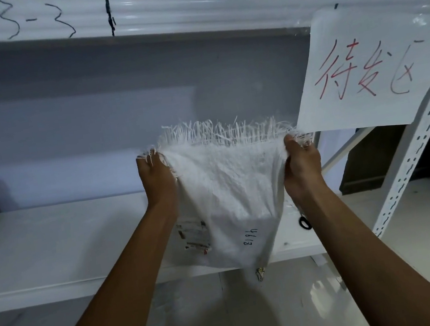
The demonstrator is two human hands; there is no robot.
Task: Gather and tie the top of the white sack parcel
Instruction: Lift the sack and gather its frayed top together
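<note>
Our forearms reach up from the bottom of the view toward the sack (226,189), which we hold upright and spread flat in front of a white shelf (52,243). Our left hand (158,182) pinches one top corner and our right hand (302,169) pinches the other, so each grip is closed on the woven cloth. The frayed edge (220,131) stands up between the two hands. A printed label (194,234) and a handwritten number (250,237) show low on the sack, and its bottom corner hangs below the shelf's front edge, over the pale floor (231,314). A paper sign (369,67) with red writing hangs just right of the sack's top, beside a perforated post (414,144).
</note>
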